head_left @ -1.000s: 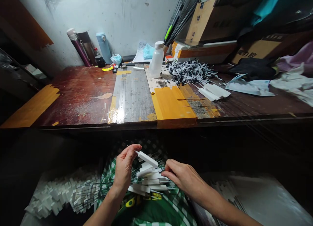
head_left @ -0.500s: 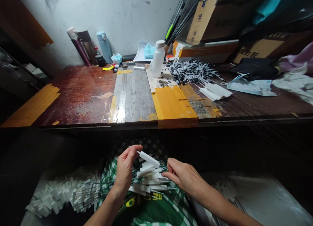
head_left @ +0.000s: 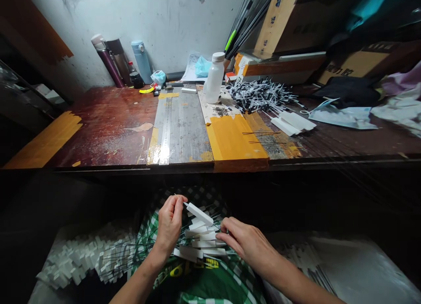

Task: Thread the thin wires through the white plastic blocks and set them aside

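Note:
Above my lap, my left hand (head_left: pixel 171 218) pinches the thin end of a white block piece (head_left: pixel 200 214), which slants down to the right. Near the lower right end of that piece is my right hand (head_left: pixel 241 236), its thumb and index finger close together; what lies between them is too small to tell. Several more white blocks (head_left: pixel 190 252) with thin dark rods lie beneath on the green checked cloth (head_left: pixel 197 286).
The worktable (head_left: pixel 112 128) holds a white bottle (head_left: pixel 214 78), a metal ruler (head_left: pixel 166 133), a heap of black-and-white sticks (head_left: pixel 263 95) and white blocks (head_left: pixel 296 122). Many white pieces (head_left: pixel 75 255) lie low at the left. Cardboard boxes (head_left: pixel 279 23) stand at the back right.
My right hand's fingertips have shifted slightly, with the index finger more bent toward the thumb. My left hand still holds the white piece. The whole view has moved a little.

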`<state>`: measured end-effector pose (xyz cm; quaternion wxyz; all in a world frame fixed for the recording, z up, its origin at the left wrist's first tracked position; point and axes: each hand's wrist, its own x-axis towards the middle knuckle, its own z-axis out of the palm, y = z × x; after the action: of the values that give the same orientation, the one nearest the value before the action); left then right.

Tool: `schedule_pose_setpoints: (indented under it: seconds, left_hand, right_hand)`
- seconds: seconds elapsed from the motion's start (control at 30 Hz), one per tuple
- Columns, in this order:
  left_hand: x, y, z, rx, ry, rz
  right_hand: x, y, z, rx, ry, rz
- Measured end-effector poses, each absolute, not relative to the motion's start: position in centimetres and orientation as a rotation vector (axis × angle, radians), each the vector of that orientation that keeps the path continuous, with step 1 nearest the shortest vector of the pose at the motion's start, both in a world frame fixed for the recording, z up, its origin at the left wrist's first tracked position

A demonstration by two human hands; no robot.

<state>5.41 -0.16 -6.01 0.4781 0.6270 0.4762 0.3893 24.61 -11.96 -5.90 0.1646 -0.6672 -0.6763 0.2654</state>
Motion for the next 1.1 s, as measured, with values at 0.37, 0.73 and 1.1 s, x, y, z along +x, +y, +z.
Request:
schedule_pose_setpoints:
  seconds: [0.37,0.73,1.1]
  left_hand:
    - [5.5,0.7,-6.3,1.183,1.009,0.879]
    - [5.6,0.4,-6.0,1.193,1.037,0.889]
    - [5.6,0.2,-6.1,1.218,1.042,0.887]
  right_hand:
    - [25.0,-11.7,-4.8,-1.791,-1.863,1.091]
    - [25.2,-11.8,-5.5,-1.895,-1.778,1.028]
    - [25.1,-11.5,-5.3,-1.982,-1.762,1.036]
